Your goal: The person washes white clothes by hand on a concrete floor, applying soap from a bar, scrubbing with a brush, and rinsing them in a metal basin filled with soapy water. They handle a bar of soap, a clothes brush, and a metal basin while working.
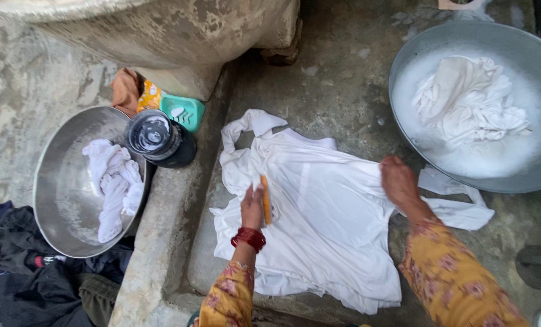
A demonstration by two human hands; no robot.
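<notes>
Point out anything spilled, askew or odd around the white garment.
Nothing looks spilled or damaged. The white garment lies rumpled on the wet concrete slab, the left hand holding a yellow brush on it, the right hand pressing its edge.

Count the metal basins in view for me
2. One metal basin sits at the left, holding a twisted white cloth. The other basin is at the upper right, holding sudsy water and white laundry. Others may lie outside the frame.
</notes>
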